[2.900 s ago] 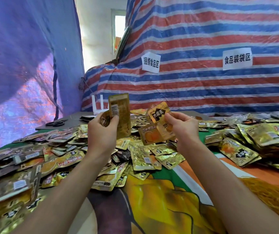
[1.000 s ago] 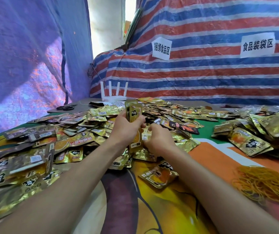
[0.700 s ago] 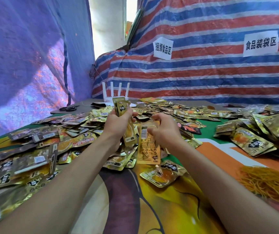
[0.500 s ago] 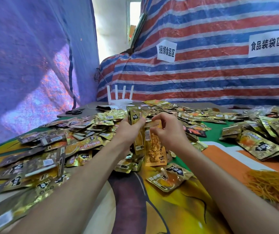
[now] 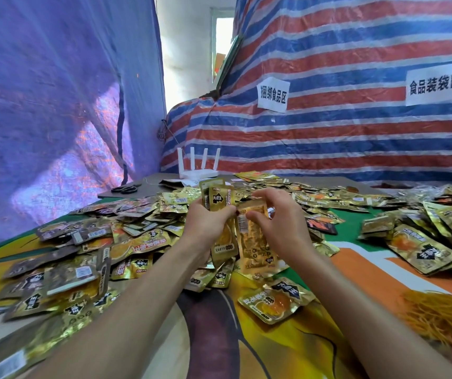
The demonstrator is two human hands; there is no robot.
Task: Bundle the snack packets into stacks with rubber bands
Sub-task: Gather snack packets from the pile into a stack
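Nudged toward the stack (image 5: 217,198) gripped by the left hand (image 5: 207,224), the foil packet (image 5: 254,239) pinched by the right hand (image 5: 277,217) seems light and slick, best held at its seam.

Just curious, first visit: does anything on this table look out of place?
A white four-antenna router stands farthest back, behind the loose snack packets: an electronic gadget amid food looks odd.

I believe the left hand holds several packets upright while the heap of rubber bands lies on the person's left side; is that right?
Not quite: in the head view the heap of rubber bands lies on the person's right side. The left hand does hold several packets upright.
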